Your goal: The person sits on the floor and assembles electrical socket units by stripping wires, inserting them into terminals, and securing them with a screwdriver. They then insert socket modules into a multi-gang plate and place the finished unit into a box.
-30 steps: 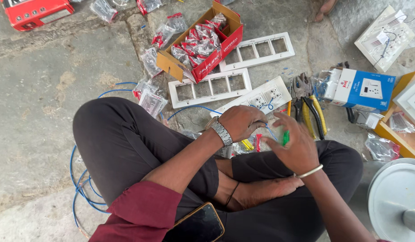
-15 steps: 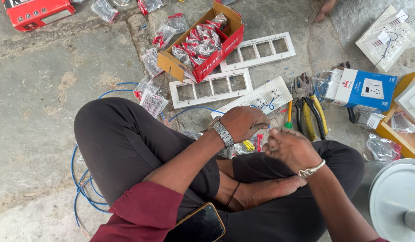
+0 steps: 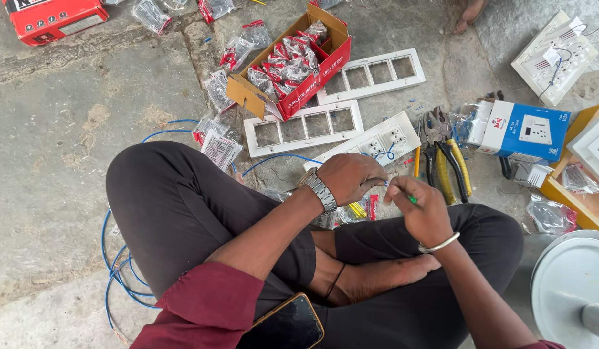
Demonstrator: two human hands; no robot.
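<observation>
Over the crossed legs, a thin blue wire (image 3: 377, 183) was pinched in the closed left hand (image 3: 348, 178). A small green tool (image 3: 410, 199) was held tight in the right hand (image 3: 423, 210). The wire end should be kept still and worked gently. The wire was stretched between the 2 hands, near the white switch plate (image 3: 377, 143) on the floor.

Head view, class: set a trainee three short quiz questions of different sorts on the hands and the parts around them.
1. True or false: the red cardboard box stands open with small packets inside.
2. Which wrist wears the metal watch? A left, B right.
3. Fill in: the pliers beside the white switch plate have ____ handles.

Key: 1 true. 2 A; the left hand wears it, while the right hand pinches a thin green piece. 3 yellow.
</observation>
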